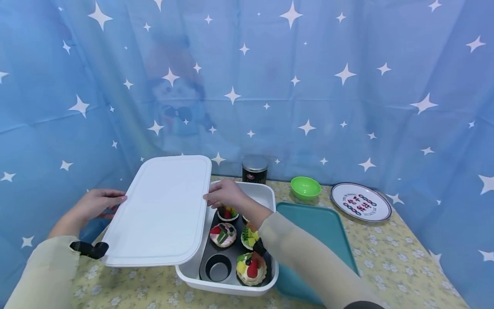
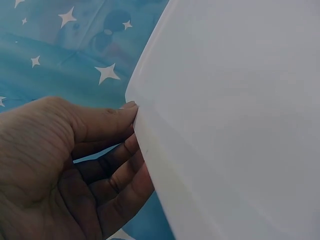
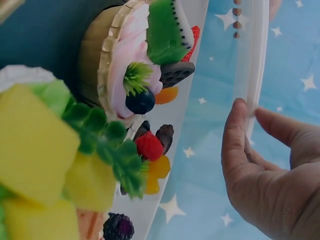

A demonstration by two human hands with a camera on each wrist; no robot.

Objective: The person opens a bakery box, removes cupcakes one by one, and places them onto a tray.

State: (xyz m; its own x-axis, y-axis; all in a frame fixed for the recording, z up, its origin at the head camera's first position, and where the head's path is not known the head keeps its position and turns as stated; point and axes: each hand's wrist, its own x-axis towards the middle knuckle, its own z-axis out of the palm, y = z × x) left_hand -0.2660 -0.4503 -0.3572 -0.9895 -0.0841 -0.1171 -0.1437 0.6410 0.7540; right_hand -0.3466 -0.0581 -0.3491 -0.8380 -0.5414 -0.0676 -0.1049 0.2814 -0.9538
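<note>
A flat white lid (image 1: 162,210) is held tilted between both hands, left of a white box (image 1: 227,289) and partly over its left edge. My left hand (image 1: 92,206) pinches the lid's left edge, thumb on top and fingers beneath, as the left wrist view also shows. On the opposite edge, my right hand (image 3: 275,175) pinches the rim between thumb and fingers. Inside the box sits a dark muffin tin (image 1: 206,268) with several fruit-topped cupcakes, such as a pink-cream one (image 1: 223,235). One front cup (image 1: 218,268) of the tin holds nothing. My right forearm covers part of the box's right side.
Right of the box lies a teal tray (image 1: 308,227), partly under my right sleeve. Behind stand a dark tin with a silver lid (image 1: 254,169) and a green bowl (image 1: 305,188). A patterned white plate (image 1: 360,201) lies farther right on the flowered tablecloth (image 1: 405,266). A starry blue curtain (image 1: 270,86) hangs behind.
</note>
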